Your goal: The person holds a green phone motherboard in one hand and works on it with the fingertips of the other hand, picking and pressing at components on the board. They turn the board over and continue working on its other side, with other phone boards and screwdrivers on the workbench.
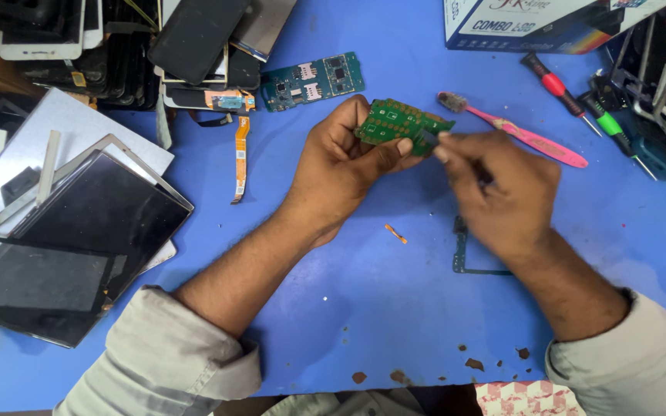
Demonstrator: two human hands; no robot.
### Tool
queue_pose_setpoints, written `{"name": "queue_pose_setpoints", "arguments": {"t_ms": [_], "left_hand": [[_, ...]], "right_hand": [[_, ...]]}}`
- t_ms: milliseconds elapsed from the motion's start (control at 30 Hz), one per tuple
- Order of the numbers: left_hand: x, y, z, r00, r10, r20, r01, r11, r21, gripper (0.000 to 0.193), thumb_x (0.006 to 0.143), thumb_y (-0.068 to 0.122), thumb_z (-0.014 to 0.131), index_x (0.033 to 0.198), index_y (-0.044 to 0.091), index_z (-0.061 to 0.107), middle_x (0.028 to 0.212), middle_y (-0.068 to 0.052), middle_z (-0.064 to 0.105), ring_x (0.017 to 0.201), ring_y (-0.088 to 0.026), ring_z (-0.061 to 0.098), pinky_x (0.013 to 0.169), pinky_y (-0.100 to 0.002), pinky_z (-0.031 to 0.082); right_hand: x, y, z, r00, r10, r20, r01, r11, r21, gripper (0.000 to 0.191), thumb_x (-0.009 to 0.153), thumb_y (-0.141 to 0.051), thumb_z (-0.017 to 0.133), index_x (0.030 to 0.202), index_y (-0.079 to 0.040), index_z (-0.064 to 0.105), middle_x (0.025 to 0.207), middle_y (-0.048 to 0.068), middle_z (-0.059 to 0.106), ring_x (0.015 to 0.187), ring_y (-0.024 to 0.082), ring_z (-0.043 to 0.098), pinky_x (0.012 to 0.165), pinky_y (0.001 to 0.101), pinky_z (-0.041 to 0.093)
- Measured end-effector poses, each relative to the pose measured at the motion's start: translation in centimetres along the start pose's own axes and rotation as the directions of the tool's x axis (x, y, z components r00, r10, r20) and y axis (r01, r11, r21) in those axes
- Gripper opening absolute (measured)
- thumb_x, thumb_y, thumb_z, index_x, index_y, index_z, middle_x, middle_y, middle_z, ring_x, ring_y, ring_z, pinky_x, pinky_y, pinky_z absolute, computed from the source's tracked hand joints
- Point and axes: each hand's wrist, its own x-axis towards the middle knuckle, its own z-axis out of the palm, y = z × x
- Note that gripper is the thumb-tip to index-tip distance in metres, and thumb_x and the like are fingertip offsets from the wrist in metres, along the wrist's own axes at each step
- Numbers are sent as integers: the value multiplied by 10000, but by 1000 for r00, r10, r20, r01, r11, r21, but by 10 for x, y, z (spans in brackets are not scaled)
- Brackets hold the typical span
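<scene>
Two hands work above the middle of a blue tabletop (pixel 364 308). The left hand (pixel 341 166) is closed around a small green circuit board (pixel 398 123), thumb along the board's lower edge and fingers behind it, holding it tilted clear of the tabletop. The right hand (pixel 502 192) is pinched narrowly on a small dark component (pixel 428 138) that touches the right-hand end of the green circuit board; what the component is cannot be told.

A second circuit board (pixel 314 81), teal in colour, lies flat on the tabletop just beyond the left hand. A pink toothbrush (pixel 518 131) lies near the right hand, on its far side. Two screwdrivers, one red-handled (pixel 553 83) and one green-handled (pixel 610 125), lie further right. An orange flex cable (pixel 240 158) lies left of the left hand. A thin dark frame part (pixel 462 258) lies partly under the right hand. Stacked phone screens (pixel 71 239) occupy the left edge.
</scene>
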Motion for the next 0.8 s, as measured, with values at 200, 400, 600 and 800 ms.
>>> {"name": "queue_pose_setpoints", "arguments": {"t_ms": [200,400,600,800], "left_hand": [[-1,1,2,998,-56,-17,55,998,-35,205,1033,-86,601,1213,5,566,1179,-120,702,1118,-198,700,1058,-416,616],[-3,4,3,1000,-4,19,5,997,-80,337,1032,-124,604,1318,23,503,1237,-104,671,1199,-201,682,1093,-418,611],[-4,8,6,999,-39,-32,39,999,-9,332,1052,-76,584,1371,8,544,1251,-78,658,1177,-173,672,1076,-404,624],[-2,6,5,998,-27,-50,27,1000,5,223,1055,-39,590,1277,-19,584,1214,-107,666,1146,-178,675,1061,-387,620]], "right_hand": [[0,-5,-1,1000,13,-11,-13,1000,5,121,1021,26,803,1034,16,683,1055,125,767,703,106,680,637,231,527],[3,-8,-5,988,130,-83,-128,991,26,111,986,61,787,1059,48,703,891,126,737,676,140,661,623,274,513],[3,-5,-5,995,-84,-51,82,996,-48,96,986,62,783,1035,36,705,979,142,736,769,159,681,694,278,530],[-4,-2,-1,999,-24,-26,23,999,-30,123,1012,-7,825,1026,12,704,918,116,743,692,98,635,588,233,489]]}}
